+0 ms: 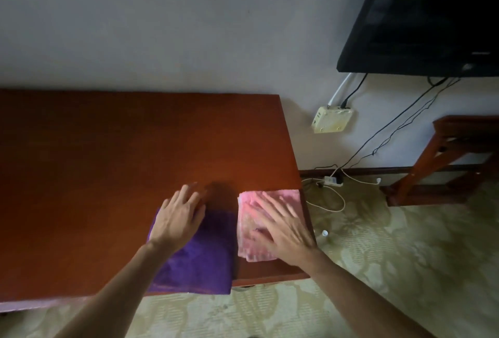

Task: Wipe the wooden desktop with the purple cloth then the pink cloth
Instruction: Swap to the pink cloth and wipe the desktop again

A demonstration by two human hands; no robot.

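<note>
Left hand (179, 216) spread on purple cloth (199, 259), right hand (280, 225) spread on pink cloth (259, 218) at the desktop (108, 154) corner.

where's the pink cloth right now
In the head view the pink cloth lies folded at the desktop's near right corner, just right of the purple cloth, with the right hand flat on it.
</note>
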